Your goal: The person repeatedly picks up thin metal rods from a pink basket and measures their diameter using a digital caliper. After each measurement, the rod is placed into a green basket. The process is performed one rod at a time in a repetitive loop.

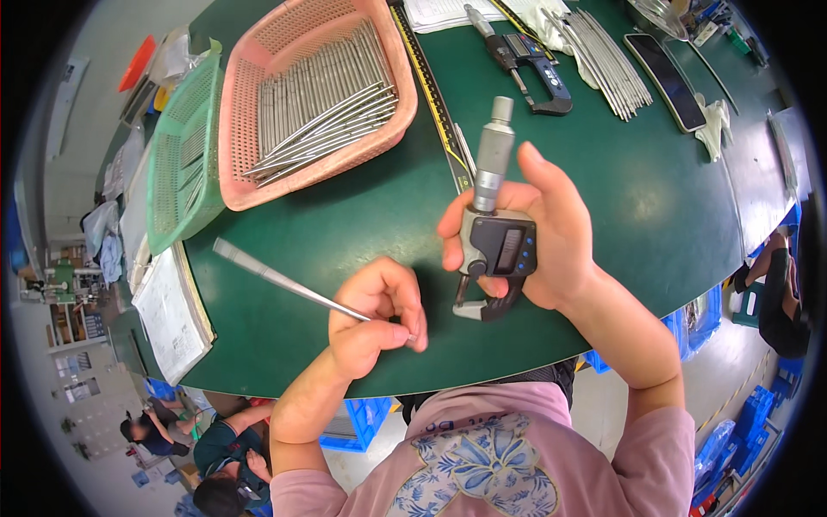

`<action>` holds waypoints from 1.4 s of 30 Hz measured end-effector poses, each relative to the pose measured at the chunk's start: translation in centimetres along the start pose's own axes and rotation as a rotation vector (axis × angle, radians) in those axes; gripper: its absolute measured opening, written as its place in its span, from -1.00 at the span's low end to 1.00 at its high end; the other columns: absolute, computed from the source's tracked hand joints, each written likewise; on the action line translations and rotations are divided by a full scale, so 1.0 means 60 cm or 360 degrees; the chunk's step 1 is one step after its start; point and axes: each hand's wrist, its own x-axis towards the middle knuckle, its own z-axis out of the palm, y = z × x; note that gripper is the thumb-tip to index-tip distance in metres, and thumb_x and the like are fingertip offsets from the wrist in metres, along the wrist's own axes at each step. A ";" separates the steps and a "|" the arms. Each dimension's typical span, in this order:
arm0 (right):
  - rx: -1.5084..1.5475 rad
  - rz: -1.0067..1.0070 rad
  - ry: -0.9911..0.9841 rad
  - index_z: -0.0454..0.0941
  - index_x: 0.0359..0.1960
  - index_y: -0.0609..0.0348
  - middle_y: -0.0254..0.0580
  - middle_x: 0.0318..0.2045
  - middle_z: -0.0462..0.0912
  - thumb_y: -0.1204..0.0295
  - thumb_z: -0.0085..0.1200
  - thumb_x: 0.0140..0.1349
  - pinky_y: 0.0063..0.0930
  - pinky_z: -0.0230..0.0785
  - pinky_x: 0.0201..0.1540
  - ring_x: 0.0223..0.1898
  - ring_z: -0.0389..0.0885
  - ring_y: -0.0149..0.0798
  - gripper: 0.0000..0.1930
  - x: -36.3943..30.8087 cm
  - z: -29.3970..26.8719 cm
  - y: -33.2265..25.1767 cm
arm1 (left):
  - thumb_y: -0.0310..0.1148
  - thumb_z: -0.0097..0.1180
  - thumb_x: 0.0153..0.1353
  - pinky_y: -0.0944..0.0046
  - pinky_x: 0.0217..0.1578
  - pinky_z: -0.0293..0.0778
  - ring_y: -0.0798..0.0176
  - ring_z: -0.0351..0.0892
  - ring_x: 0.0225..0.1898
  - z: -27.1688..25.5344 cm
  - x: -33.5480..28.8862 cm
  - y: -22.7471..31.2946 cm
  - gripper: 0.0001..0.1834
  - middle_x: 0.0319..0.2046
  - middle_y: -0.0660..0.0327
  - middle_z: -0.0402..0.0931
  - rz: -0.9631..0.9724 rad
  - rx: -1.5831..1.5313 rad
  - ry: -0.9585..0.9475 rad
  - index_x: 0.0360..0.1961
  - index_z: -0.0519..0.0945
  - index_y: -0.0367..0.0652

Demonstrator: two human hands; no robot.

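My left hand (376, 317) is closed in a pinch on one end of a slim metal rod (284, 280), whose far end points up and to the left over the table. In my right hand (556, 233) is a digital micrometer (498, 246), held by its frame with the thimble upward and the measuring gap downward. The gap has no rod in it; rod and micrometer are apart. A pink basket (237, 138) full of similar metal rods (301, 112) stands ahead and to the left of my hands.
A green basket (164, 207) with rods adjoins the pink one. At the back lie a second micrometer (525, 65), a row of rods (607, 69) on a white cloth and a phone (665, 82). A yellow-black ruler (431, 95) crosses the green table (646, 198). Papers (177, 319) lie at left.
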 end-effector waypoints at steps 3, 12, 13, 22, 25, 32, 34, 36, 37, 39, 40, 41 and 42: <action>-0.0286 -0.0317 0.0048 0.50 -0.37 0.30 -0.18 -0.55 0.56 0.13 -0.05 0.11 -0.67 0.20 -0.68 -0.66 0.40 -0.50 -0.61 -0.002 -0.007 -0.003 | -0.39 0.03 -0.22 0.52 -0.80 0.14 0.44 0.22 -0.79 0.005 -0.012 0.011 -0.72 -0.73 0.22 0.29 -0.0390 0.0106 -0.0006 -0.46 0.32 -0.31; -0.0339 -0.0667 0.0256 0.48 -0.35 0.27 -0.28 -0.55 0.54 0.50 0.19 -0.05 -0.71 0.25 -0.65 -0.69 0.38 -0.58 -0.79 -0.005 -0.002 -0.011 | -0.45 -0.14 -0.33 0.43 -0.64 0.00 0.45 0.02 -0.71 0.010 -0.012 0.018 -0.68 -0.75 0.35 0.13 -0.0610 0.0371 -0.0319 -0.41 0.33 -0.27; -0.0295 -0.0684 0.0234 0.48 -0.36 0.26 -0.28 -0.56 0.53 0.50 0.19 -0.05 -0.71 0.25 -0.65 -0.69 0.38 -0.58 -0.79 -0.005 -0.004 -0.010 | -0.46 -0.13 -0.32 0.43 -0.64 -0.01 0.46 0.02 -0.71 0.009 -0.010 0.024 -0.68 -0.75 0.35 0.13 -0.0646 0.0352 -0.0330 -0.39 0.33 -0.27; -0.0383 -0.0639 0.0394 0.42 -0.32 0.27 -0.33 -0.57 0.49 0.54 0.16 -0.04 -0.70 0.24 -0.63 -0.67 0.39 -0.54 -0.77 0.002 -0.001 -0.009 | -0.25 0.13 -0.34 0.54 -0.70 0.11 0.48 0.24 -0.68 -0.022 -0.015 0.071 -0.10 -0.58 0.21 0.33 -0.0022 -0.0196 -0.0168 0.11 0.10 -0.38; -0.0137 -0.0467 0.0358 0.41 -0.29 0.28 -0.33 -0.57 0.48 0.55 0.15 -0.02 -0.69 0.23 -0.63 -0.68 0.39 -0.53 -0.76 0.002 -0.003 0.006 | -0.36 0.17 -0.31 0.50 -0.56 0.31 0.41 0.37 -0.54 -0.010 -0.009 0.061 -0.15 -0.46 0.12 0.37 0.0405 -0.0151 -0.0171 0.10 0.13 -0.36; -0.0173 -0.0119 0.0103 0.40 -0.25 0.25 -0.19 -0.47 0.53 0.52 0.13 0.01 -0.62 0.28 -0.62 -0.65 0.43 -0.43 -0.74 0.003 0.020 0.050 | -0.50 0.04 0.12 0.46 -0.32 0.36 0.40 0.38 -0.32 -0.002 0.006 -0.007 -0.72 -0.27 0.16 0.34 0.0570 0.0637 0.0201 -0.12 0.37 -0.30; -0.0187 -0.0128 0.0120 0.41 -0.27 0.27 -0.25 -0.52 0.52 0.48 0.13 0.03 -0.65 0.24 -0.64 -0.69 0.39 -0.48 -0.76 -0.003 0.021 0.037 | -0.44 0.02 0.15 0.44 -0.32 0.40 0.33 0.43 -0.29 0.001 0.009 -0.007 -0.81 -0.26 0.11 0.36 0.0541 0.0498 0.0190 -0.24 0.40 -0.31; -0.0061 -0.0190 0.0094 0.42 -0.29 0.27 -0.22 -0.54 0.53 0.35 0.06 0.09 -0.66 0.23 -0.66 -0.72 0.37 -0.49 -0.76 -0.006 0.015 0.023 | -0.43 0.00 0.16 0.43 -0.32 0.42 0.29 0.46 -0.28 0.008 0.011 0.002 -0.83 -0.26 0.08 0.38 0.0431 0.0299 0.0186 -0.26 0.41 -0.31; -0.0140 -0.0192 0.0077 0.43 -0.30 0.30 -0.16 -0.56 0.54 0.11 -0.12 0.15 -0.64 0.23 -0.67 -0.73 0.38 -0.44 -0.59 -0.008 0.008 0.011 | -0.43 0.00 0.17 0.42 -0.33 0.43 0.27 0.47 -0.27 0.008 0.011 0.004 -0.83 -0.26 0.06 0.39 0.0379 0.0194 0.0186 -0.27 0.41 -0.31; -0.0021 -0.0149 0.0005 0.44 -0.32 0.33 -0.12 -0.56 0.54 -0.09 -0.35 0.15 -0.62 0.23 -0.68 -0.74 0.37 -0.40 -0.39 -0.003 0.001 0.002 | -0.43 -0.01 0.17 0.35 -0.31 0.45 0.24 0.49 -0.26 -0.001 0.006 0.005 -0.85 -0.27 0.02 0.42 0.0297 0.0161 0.0132 -0.30 0.42 -0.31; 0.0020 -0.0095 0.0064 0.44 -0.34 0.35 -0.09 -0.56 0.54 -0.18 -0.48 0.13 -0.61 0.22 -0.69 -0.76 0.36 -0.37 -0.28 -0.002 0.002 -0.001 | -0.43 -0.01 0.17 0.34 -0.30 0.45 0.24 0.49 -0.26 -0.003 0.007 0.004 -0.85 -0.28 0.02 0.42 0.0266 0.0145 0.0098 -0.30 0.42 -0.31; 0.0064 -0.0069 0.0067 0.44 -0.35 0.34 -0.06 -0.56 0.53 -0.17 -0.50 0.14 -0.60 0.21 -0.72 -0.78 0.34 -0.36 -0.28 -0.002 0.003 -0.001 | -0.44 -0.01 0.17 0.34 -0.30 0.45 0.24 0.49 -0.27 -0.004 0.007 0.003 -0.85 -0.29 0.03 0.43 0.0235 0.0129 0.0064 -0.30 0.42 -0.32; 0.0108 -0.0043 0.0071 0.43 -0.36 0.33 -0.03 -0.57 0.52 -0.17 -0.52 0.15 -0.59 0.20 -0.75 -0.80 0.31 -0.34 -0.28 -0.002 0.004 0.001 | -0.44 -0.01 0.17 0.33 -0.29 0.45 0.24 0.49 -0.27 -0.005 0.006 0.003 -0.85 -0.29 0.02 0.43 0.0213 0.0122 0.0032 -0.31 0.42 -0.32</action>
